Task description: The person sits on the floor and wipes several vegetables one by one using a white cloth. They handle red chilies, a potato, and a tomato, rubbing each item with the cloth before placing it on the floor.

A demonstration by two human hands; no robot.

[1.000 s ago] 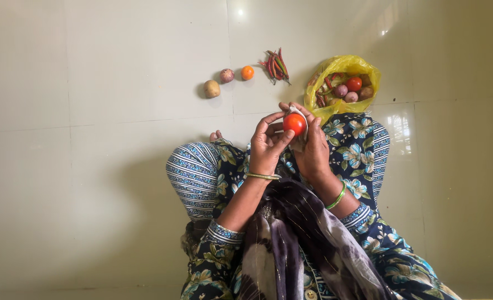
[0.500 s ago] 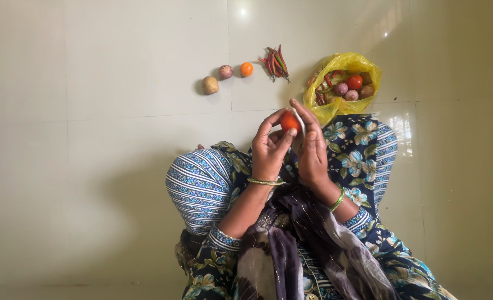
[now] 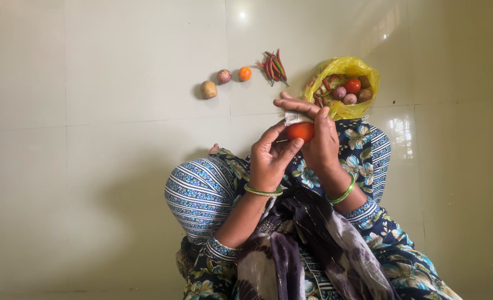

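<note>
Pale tiled floor (image 3: pixel 118 166), tomato held above the lap.
An orange-red tomato (image 3: pixel 300 131) is clasped between the left hand (image 3: pixel 269 158) and right hand (image 3: pixel 317 136); a yellow bag (image 3: pixel 343 83) of vegetables is seen just beyond.

bright, even daylight | glare spots on glossy floor tiles (image 3: pixel 241 15) top centre | soft shadows left of objects | sharp, no blur

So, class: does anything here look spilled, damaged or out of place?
Nothing stands out. Both hands hold a whole tomato and a white cloth; the yellow bag sits open, and the chillies lie together on the floor.
</note>
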